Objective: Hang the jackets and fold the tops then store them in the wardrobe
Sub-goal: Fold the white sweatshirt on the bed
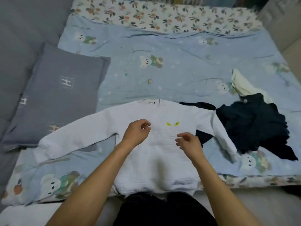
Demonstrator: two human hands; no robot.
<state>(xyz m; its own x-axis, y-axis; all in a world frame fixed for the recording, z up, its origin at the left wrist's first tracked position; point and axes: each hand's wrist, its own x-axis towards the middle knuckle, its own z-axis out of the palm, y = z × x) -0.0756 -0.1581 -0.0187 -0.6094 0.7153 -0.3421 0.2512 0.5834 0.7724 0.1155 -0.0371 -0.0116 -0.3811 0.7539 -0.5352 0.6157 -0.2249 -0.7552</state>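
A white sweatshirt (164,163) with small yellow eyes on its chest lies flat and face up on the bed, both sleeves spread outward. Above its chest hover my left hand (136,133) and my right hand (189,142), fingers loosely curled and holding nothing. To the right lies a crumpled dark navy garment (254,124), partly under the sweatshirt's right sleeve. A cream garment (242,86) lies behind the navy one.
A light blue quilt (171,74) with bear prints covers the bed, and a floral blanket (162,18) lies along the far edge. A grey pillow (55,95) sits at the left, under the tip of the left sleeve.
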